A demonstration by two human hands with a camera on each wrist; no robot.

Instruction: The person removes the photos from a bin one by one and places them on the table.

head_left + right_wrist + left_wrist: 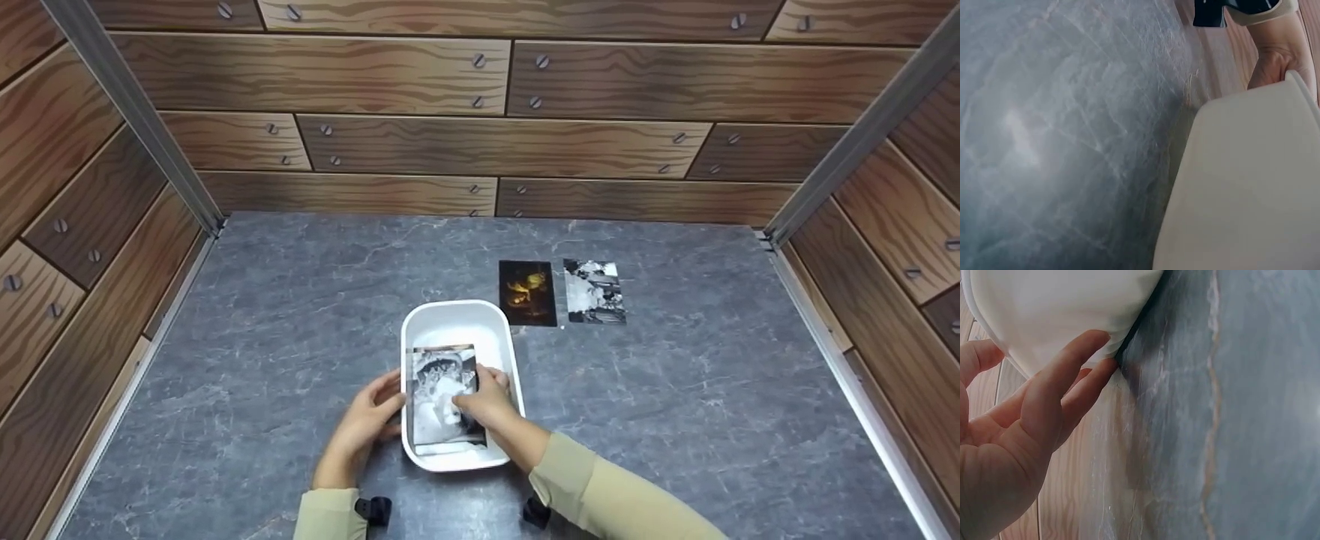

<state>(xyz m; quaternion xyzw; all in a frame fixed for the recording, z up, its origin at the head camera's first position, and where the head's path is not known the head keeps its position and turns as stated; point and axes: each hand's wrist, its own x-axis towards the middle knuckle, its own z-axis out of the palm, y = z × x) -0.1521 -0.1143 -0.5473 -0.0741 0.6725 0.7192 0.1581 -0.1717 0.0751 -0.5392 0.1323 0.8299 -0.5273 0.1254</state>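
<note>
A white plastic tub [459, 327] stands on the marbled tabletop, long side pointing away from me. Inside it is a small stack of photo prints [439, 420], a black-and-white one on top and an orange-brown edge peeking out behind. My right hand [495, 405] reaches over the tub's right rim and pinches the stack at its right edge, thumb on the top print. Against the tub's left outer wall lie the fairly straight fingers of my left hand [364, 420], its thumb at the rim. The left wrist view shows those fingertips [1098, 338] low on the wall.
Beyond the tub's far right corner lies a dark print with a golden figure [527, 294], and beside it a black-and-white print [595, 292]. Wood-patterned panels [405, 142] wall the table at the back and sides, with metal posts [135, 112] at the corners.
</note>
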